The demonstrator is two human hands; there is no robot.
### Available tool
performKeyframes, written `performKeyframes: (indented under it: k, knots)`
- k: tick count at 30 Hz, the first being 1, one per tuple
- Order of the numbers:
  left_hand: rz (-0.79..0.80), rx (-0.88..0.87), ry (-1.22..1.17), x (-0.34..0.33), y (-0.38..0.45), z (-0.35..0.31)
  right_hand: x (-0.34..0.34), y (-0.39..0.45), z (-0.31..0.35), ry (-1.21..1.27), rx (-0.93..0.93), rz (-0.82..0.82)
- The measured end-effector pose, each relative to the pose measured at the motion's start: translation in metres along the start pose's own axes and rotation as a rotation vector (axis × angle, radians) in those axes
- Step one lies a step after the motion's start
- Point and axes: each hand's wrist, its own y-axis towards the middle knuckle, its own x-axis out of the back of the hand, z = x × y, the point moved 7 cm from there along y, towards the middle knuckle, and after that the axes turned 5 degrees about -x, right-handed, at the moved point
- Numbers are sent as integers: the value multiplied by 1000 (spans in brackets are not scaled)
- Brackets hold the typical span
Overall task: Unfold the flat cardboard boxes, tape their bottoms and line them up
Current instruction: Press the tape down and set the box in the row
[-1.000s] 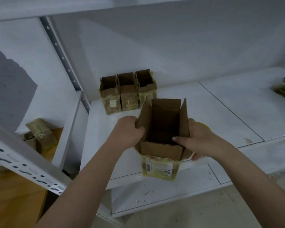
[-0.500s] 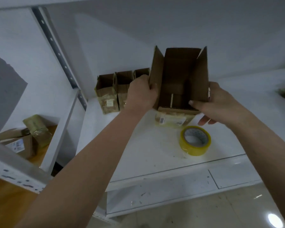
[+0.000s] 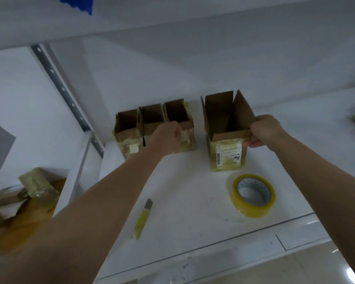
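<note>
Near the front edge of the white shelf (image 3: pixel 172 201): a yellow box cutter (image 3: pixel 141 219), blade end pointing toward the back. Right of it, close to that front edge, a roll of yellow tape (image 3: pixel 253 196) lying flat. Further in, upright with its flaps up, the open box (image 3: pixel 228 138), label facing front, pinched at its front right corner by the right hand (image 3: pixel 263 130). To its left, the left hand (image 3: pixel 168 133), curled into a loose fist against the front of the nearest box of the row, grip on it impossible to tell. At the back left corner, against the wall, the row of three boxes (image 3: pixel 154 128), side by side, tops open, apart from the held one.
</note>
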Motion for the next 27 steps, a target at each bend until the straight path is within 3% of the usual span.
performKeyframes:
  k: [9,16,20,23,27]
  knots:
    - [287,-36,405,-32,29,35,-36,31,21,197,63,146]
    - [278,-87,452,-32,38,41,-69,40,47,203,134,154]
    - [280,-105,457,-34,38,46,-83,38,54,295,124,257]
    - [286,-120,438,-33,36,48,-82,30,49,192,163,244]
    - [220,-154,443,-17,32,32,-47,10,44,-284,427,2]
